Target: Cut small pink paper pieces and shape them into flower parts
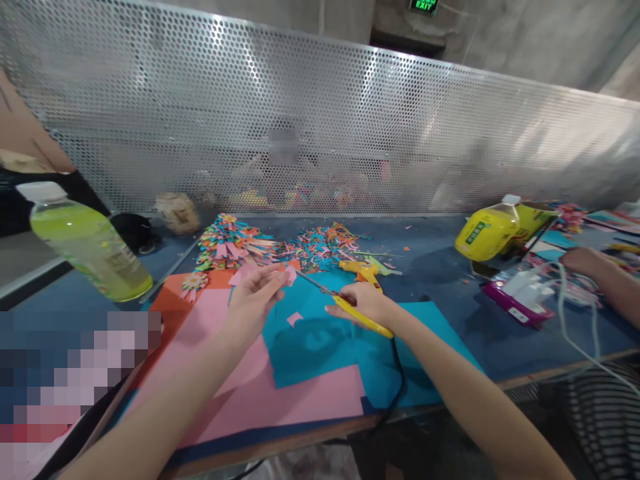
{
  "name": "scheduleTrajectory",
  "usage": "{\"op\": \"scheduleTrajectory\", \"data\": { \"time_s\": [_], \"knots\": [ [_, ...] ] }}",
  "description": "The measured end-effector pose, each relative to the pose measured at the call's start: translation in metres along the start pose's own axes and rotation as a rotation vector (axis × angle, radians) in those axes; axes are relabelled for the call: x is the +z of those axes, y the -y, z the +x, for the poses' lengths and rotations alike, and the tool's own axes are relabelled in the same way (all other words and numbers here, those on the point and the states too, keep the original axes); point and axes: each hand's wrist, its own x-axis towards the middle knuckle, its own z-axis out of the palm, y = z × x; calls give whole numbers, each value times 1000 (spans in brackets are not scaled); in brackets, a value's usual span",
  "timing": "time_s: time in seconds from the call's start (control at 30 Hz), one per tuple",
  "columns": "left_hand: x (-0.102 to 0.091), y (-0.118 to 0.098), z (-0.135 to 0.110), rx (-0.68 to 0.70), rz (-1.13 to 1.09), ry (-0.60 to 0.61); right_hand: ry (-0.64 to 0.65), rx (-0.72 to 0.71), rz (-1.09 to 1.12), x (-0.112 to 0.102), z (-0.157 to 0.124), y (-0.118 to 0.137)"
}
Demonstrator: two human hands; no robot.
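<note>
A shared craft workspace, shown by the perforated metal divider (200, 120) across the top, coloured paper (310, 400) at lower centre, and green exit sign (424, 5) upper right.

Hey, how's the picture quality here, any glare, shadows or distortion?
Head view: glare streaks the metal screen; head view: a soft shadow lies on the blue paper near the left hand; head view: the bottle at far left leans, likely wide-lens distortion; head view: pixel blocks hide the lower-left corner.

The left forearm (175, 380) and right forearm (450, 373) extended forward and converged. The left grip (254, 297) pinched thumb (276, 285) to fingers (263, 273). The right grip (367, 305) was partly curled, its fingers directed leftward.
</note>
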Motion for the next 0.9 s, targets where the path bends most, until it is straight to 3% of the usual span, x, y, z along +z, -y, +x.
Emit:
{"op": "scheduleTrajectory", "data": {
  "time_s": [0.17, 0.53, 0.9],
  "knots": [
    [0, 3, 0, -25, 8, 72, 0, -14, 1, 2, 2, -3],
    [5, -3, -4, -12, 18, -10, 4, -40, -17, 5, 5, -8],
    [1, 4, -2, 2, 38, 60, 12, -79, -23, 8, 6, -10]
  ]
}}
